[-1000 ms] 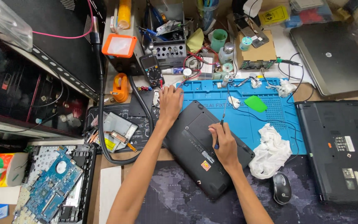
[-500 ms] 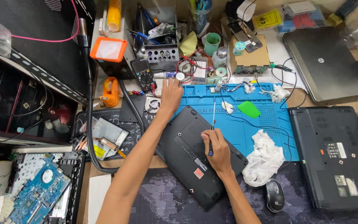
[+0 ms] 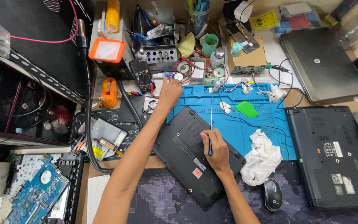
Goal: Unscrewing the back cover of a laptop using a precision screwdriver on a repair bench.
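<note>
- While lying bottom-up across the blue silicone work mat (image 3: 266,120), small black plastic laptop (image 3: 187,153) angled for access;
- Right hand (image 3: 214,151) clamped on slim blue-handled screwdriver (image 3: 210,137), shaft upward;
- Left hand (image 3: 170,93) fingers spread, reaching past laptop's far corner toward small parts.

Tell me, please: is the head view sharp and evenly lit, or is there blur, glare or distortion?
In the head view, light is even and soft; the black upturned laptop and thin screwdriver in the right hand look sharp; the left hand is slightly soft; the grey closed laptop shows mild sheen; edges bow a little.
</note>
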